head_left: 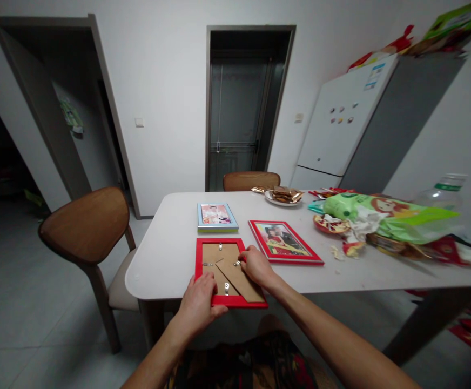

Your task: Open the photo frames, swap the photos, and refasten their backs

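Note:
A red picture frame (200,265) lies face down at the table's front edge, its brown backboard and slanted stand leg (237,278) facing up. Small metal clips (227,288) sit along the inner sides of the frame. My left hand (199,297) grips the frame's lower left side, thumb along the bottom edge. At the right inner side, the curled fingers of my right hand (255,265) are closed at another metal clip (237,263). A second red frame (286,243) with a photo lies face up to the right. Behind is a light blue picture frame (218,217), also face up.
On the white table (166,243), a plate (284,201) of wrapped snacks stands at the back. To the right lie a green plastic bag (393,216), fruit peel (332,224) and crumpled tissue, with a clear bottle (442,194) behind. Wooden chairs (89,227) stand left and behind.

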